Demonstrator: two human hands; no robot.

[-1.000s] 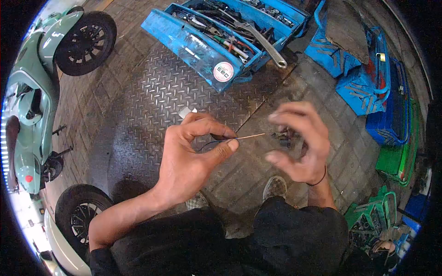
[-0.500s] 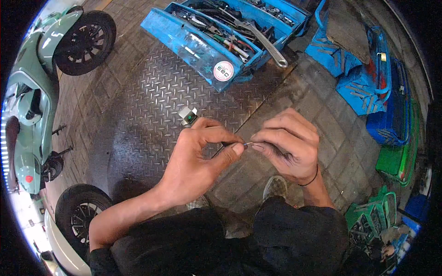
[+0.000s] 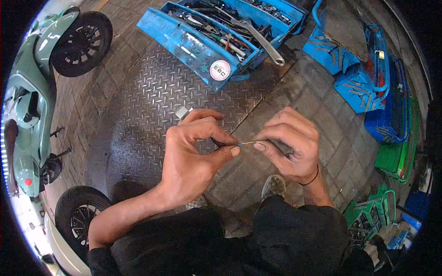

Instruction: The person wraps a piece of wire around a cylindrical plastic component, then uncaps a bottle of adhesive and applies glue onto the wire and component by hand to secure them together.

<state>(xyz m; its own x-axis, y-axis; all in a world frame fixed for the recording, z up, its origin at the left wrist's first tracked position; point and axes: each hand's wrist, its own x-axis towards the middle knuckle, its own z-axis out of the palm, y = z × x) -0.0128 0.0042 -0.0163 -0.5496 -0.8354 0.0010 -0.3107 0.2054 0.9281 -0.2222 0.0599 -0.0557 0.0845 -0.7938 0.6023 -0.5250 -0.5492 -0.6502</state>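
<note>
A thin wire (image 3: 247, 142) stretches between my two hands, blue near the left fingertips and copper-coloured towards the right. My left hand (image 3: 191, 158) pinches its blue part between thumb and forefinger. With thumb and forefinger also pressed together, my right hand (image 3: 294, 145) grips the copper-coloured end. Just beyond the left knuckles, a small silvery box-shaped part (image 3: 183, 112) shows, partly covered by that hand. Both hands are held above the floor, over the edge of the tread-patterned metal plate (image 3: 142, 119).
An open blue toolbox (image 3: 184, 51) full of hand tools stands ahead, a large adjustable wrench (image 3: 264, 42) lying across it. More toolboxes, blue (image 3: 361, 92) and green (image 3: 391, 158), line the right. A pale green scooter (image 3: 43, 103) stands left, with another wheel (image 3: 78, 216) nearer me.
My left hand has shifted slightly left, away from the right one, and more of the wire shows between the fingertips. The silvery part is now more covered by the left hand.
</note>
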